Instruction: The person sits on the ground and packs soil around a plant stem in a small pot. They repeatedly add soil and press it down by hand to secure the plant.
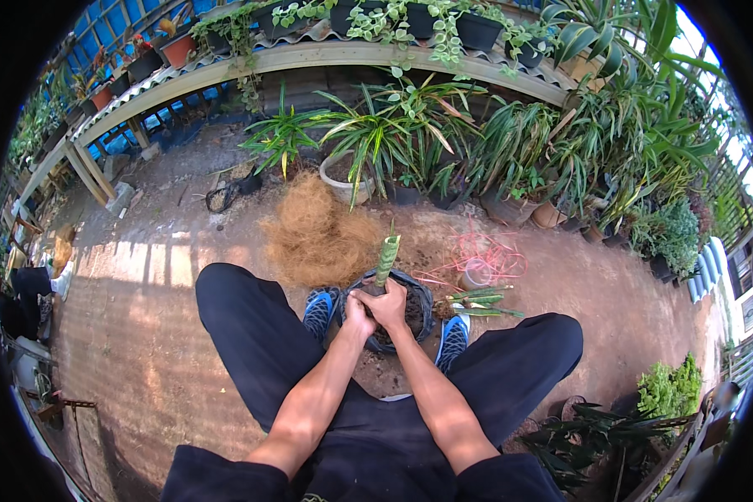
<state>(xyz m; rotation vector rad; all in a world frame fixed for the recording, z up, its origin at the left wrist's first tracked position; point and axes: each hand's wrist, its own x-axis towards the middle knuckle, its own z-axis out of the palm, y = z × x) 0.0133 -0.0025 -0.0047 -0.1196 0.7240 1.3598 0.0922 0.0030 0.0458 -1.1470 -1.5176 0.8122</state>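
Note:
Both of my hands meet over a black plastic grow bag (424,302) of dark soil between my shoes. My left hand (359,314) and my right hand (389,304) are cupped around a dark clump at the base of a snake plant cutting (387,260), which stands upright. Their fingers overlap, so the clump is mostly hidden. Right of the bag, more snake plant cuttings (483,301) with roots lie on the ground. A clear plastic cup (476,274) stands just beyond them, beside tangled pink plastic twine (502,254). Brown coconut fibre (320,235) is heaped beyond the bag.
Potted leafy plants and a white pot (346,188) line the far side, below a wooden shelf beam (351,55) holding more pots. Another person's leg and white shoe (64,280) show at the far left. Leafy green plants (668,389) grow at the lower right.

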